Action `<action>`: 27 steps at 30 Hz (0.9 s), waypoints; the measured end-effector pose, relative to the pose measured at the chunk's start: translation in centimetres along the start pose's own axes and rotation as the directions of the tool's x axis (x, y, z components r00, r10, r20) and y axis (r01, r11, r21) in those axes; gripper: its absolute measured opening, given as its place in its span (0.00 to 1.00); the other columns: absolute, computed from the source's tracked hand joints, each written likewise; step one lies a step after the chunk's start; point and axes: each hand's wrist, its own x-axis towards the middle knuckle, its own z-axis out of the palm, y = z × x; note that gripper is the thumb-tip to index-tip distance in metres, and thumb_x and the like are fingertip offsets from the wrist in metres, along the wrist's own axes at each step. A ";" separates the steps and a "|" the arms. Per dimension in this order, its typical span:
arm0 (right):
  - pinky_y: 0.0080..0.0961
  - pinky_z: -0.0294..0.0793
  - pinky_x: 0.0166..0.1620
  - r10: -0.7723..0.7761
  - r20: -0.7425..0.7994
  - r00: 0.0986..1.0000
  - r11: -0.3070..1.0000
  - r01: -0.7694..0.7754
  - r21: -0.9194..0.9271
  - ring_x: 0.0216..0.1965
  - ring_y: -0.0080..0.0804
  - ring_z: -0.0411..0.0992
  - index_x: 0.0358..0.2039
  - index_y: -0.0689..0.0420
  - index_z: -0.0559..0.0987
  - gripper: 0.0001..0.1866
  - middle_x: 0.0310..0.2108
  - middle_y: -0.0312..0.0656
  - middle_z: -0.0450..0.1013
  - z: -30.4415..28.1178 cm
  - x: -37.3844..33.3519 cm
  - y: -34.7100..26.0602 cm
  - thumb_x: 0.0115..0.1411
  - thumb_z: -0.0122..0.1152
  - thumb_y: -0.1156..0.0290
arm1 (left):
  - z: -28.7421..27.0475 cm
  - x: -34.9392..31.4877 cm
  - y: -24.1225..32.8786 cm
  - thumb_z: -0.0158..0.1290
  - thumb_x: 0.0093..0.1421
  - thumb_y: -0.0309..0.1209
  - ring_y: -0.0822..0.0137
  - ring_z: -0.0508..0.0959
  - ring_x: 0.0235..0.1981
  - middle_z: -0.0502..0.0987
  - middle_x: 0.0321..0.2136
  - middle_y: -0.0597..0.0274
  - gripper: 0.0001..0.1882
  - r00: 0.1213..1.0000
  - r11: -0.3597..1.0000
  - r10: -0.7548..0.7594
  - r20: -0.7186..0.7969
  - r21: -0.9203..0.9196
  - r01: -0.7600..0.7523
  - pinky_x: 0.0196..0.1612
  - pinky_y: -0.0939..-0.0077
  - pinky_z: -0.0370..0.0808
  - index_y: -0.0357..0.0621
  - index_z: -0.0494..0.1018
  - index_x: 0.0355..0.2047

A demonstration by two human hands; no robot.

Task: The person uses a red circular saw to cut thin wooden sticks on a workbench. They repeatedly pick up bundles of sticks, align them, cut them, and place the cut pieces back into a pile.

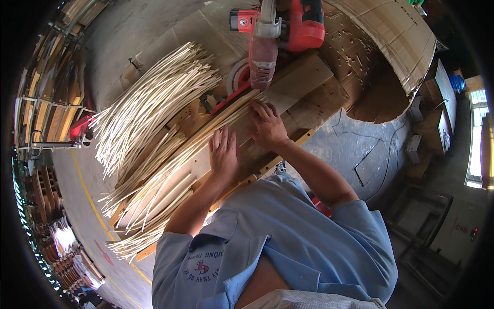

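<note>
A long bundle of thin, pale rattan-like strips [180, 158] lies along a wooden fence on the saw bench. My left hand [224, 153] rests across these strips, its fingers stretched out and close together. Farther along, beside the saw head, my right hand [268, 124] presses its fingertips on the bundle's end, with the thumb spread away. A red and black miter saw [264, 59] stands just beyond my right fingers. Its guard hides most of the blade, and I cannot tell whether it is turning. Under both hands runs a flat wooden board [247, 126].
A large heap of loose strips [154, 103] lies left of the saw. Shorter strips [154, 234] spread over the bench's near left end. At the right, a big cardboard sheet [396, 41] curves beside the saw, with offcuts on it. Racks of wood [51, 103] line the far left.
</note>
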 end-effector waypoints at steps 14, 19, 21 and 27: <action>0.48 0.59 0.71 -0.024 -0.048 0.999 1.000 0.023 -0.015 0.70 0.49 0.60 0.64 0.64 0.71 0.39 0.68 0.49 0.63 0.0 0.0 -0.1 0.55 0.70 0.58 | -1.2 2.2 2.1 0.58 0.61 0.31 0.37 0.64 0.63 0.66 0.61 0.36 0.26 0.991 0.990 -0.103 0.090 -0.090 0.111 0.66 0.43 0.61 0.37 0.70 0.59; 0.49 0.56 0.72 0.023 0.004 1.000 0.999 -0.023 0.024 0.71 0.47 0.59 0.64 0.64 0.71 0.38 0.67 0.49 0.63 -0.2 0.0 -0.1 0.55 0.70 0.59 | -1.5 2.7 1.8 0.58 0.60 0.29 0.42 0.68 0.58 0.68 0.55 0.43 0.25 0.982 0.975 -0.118 0.145 -0.170 0.143 0.62 0.45 0.66 0.37 0.71 0.58; 0.50 0.55 0.73 0.036 0.021 0.999 0.998 -0.036 0.042 0.72 0.45 0.58 0.64 0.64 0.71 0.38 0.68 0.48 0.63 -0.2 0.2 -0.2 0.55 0.70 0.59 | -1.0 2.7 1.5 0.58 0.60 0.28 0.44 0.70 0.55 0.69 0.51 0.46 0.24 0.992 0.981 -0.098 0.080 -0.158 0.110 0.60 0.46 0.67 0.38 0.72 0.57; 0.53 0.55 0.73 0.006 -0.016 1.000 1.000 -0.007 -0.029 0.73 0.44 0.57 0.66 0.62 0.71 0.40 0.70 0.47 0.62 0.6 -0.8 0.4 0.56 0.70 0.56 | -0.7 3.1 1.2 0.58 0.60 0.28 0.45 0.69 0.60 0.71 0.58 0.53 0.21 0.998 0.998 0.031 -0.048 -0.045 -0.034 0.61 0.42 0.65 0.40 0.75 0.55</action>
